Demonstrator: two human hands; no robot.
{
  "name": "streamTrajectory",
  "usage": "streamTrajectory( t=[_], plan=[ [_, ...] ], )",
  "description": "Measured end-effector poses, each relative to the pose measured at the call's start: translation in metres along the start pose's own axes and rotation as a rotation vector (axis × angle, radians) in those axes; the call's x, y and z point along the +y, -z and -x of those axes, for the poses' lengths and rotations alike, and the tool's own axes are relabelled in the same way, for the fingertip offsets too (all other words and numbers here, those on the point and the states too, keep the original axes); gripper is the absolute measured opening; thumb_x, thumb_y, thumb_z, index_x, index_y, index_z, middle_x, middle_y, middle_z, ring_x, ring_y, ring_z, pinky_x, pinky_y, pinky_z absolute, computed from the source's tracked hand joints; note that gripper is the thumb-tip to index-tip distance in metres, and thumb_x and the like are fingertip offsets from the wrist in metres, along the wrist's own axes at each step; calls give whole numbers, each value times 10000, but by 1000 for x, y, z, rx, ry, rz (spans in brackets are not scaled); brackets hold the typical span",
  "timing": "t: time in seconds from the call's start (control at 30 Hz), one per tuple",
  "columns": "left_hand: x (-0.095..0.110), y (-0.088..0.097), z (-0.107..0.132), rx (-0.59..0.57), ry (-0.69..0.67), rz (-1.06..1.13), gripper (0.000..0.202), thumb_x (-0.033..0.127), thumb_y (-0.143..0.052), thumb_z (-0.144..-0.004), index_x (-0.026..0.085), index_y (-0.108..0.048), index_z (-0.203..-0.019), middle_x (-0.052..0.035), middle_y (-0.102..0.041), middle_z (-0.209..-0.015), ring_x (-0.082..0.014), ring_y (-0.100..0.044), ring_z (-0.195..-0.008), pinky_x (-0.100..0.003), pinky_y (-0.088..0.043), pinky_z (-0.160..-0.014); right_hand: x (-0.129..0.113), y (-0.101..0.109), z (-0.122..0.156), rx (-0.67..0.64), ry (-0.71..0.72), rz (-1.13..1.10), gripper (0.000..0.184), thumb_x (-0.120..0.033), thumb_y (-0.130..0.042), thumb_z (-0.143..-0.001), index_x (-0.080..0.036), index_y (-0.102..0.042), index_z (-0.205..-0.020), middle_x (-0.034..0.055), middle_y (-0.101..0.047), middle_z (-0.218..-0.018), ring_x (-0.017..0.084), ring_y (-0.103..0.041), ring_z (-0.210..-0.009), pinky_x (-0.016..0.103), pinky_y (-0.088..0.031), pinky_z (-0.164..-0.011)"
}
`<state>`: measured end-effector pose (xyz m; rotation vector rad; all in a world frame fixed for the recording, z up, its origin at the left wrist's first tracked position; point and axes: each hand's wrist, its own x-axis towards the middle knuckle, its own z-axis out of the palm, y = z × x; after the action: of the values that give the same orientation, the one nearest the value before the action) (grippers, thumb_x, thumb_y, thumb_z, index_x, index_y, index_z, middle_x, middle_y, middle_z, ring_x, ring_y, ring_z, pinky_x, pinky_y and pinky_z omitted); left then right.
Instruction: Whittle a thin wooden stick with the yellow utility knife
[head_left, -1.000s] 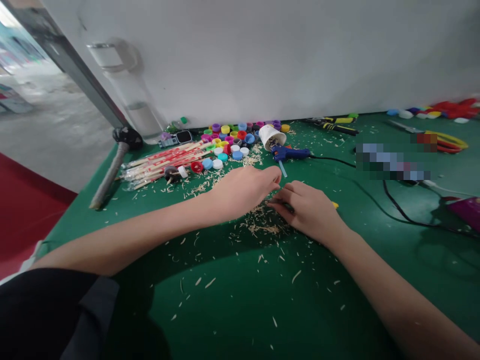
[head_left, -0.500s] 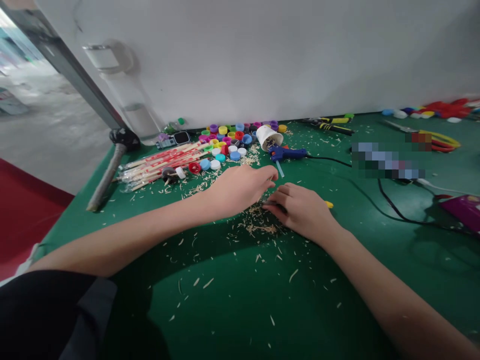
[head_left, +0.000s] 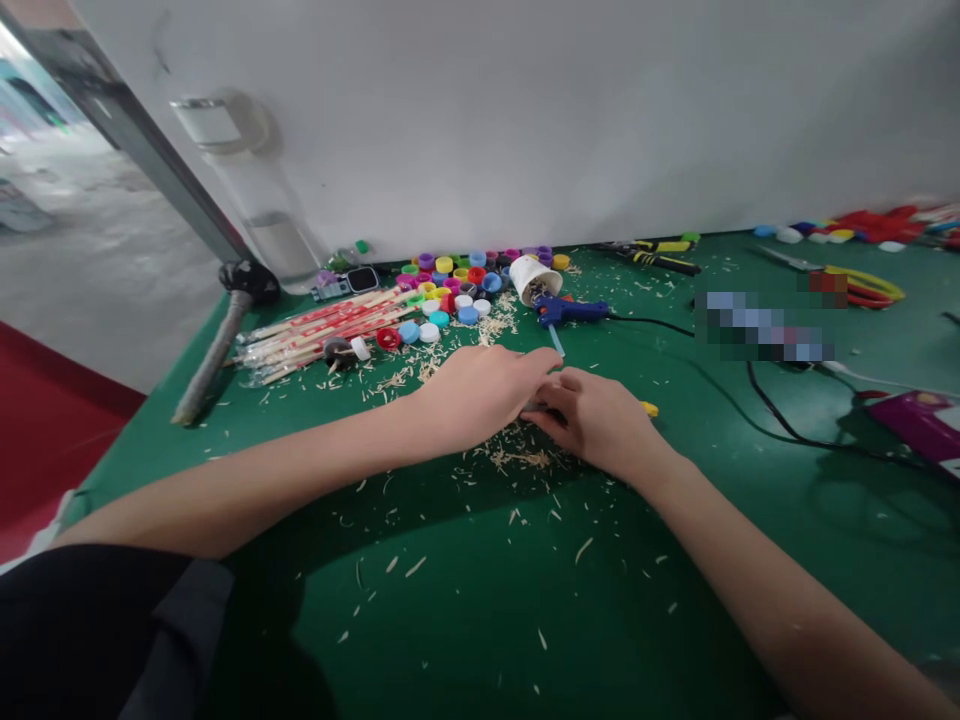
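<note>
My left hand point(head_left: 484, 400) is closed, with its back to me and its fingertips meeting the right hand; whatever it pinches is hidden. My right hand point(head_left: 607, 420) is curled shut around something small and greyish, mostly covered by the fingers, which I cannot make out. Pale wood shavings point(head_left: 525, 458) lie in a heap beneath both hands. Just beyond them, a blue glue gun point(head_left: 574, 311) rests on its side with a clear glue stick point(head_left: 556, 340) jutting out. A small yellow thing point(head_left: 650, 409) shows behind the right hand.
Wrapped chopsticks point(head_left: 330, 335), coloured bottle caps point(head_left: 469, 315), a smartwatch point(head_left: 363, 280) and a tipped white cup point(head_left: 534, 278) sit toward the wall. Pliers point(head_left: 660, 258), scissors point(head_left: 862, 285) and a black cord point(head_left: 765, 400) are to the right. Shavings dot the green table point(head_left: 465, 620).
My left hand has lowered and moved slightly right, so its fingers now meet the right hand. The right hand stays nearly in place. The view has shifted slightly.
</note>
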<state>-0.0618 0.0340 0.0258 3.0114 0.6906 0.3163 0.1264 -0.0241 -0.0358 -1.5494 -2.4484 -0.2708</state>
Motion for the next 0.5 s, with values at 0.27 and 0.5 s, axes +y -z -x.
streamTrajectory(
  t=[0.27,0.5],
  plan=[
    [0,5,-4,6,107,126,303,240,-334,-959,191,-578,-1131,-53,-700,-953,-152,-611,-751,-269,-359,-538,-3,8,0,92,-27,-1,314,-371,-406,-959,-158,-624,-883,68,-584,-781,180,-536,-766,288,-284,-555],
    [2,-1,-4,-32,99,151,366,286,-297,-972,180,-545,-1219,-72,-717,-909,-163,-633,-741,-280,-384,-563,1,1,-2,-10,23,34,333,-379,-394,-946,-165,-645,-990,84,-615,-811,185,-533,-710,294,-269,-539]
  ],
)
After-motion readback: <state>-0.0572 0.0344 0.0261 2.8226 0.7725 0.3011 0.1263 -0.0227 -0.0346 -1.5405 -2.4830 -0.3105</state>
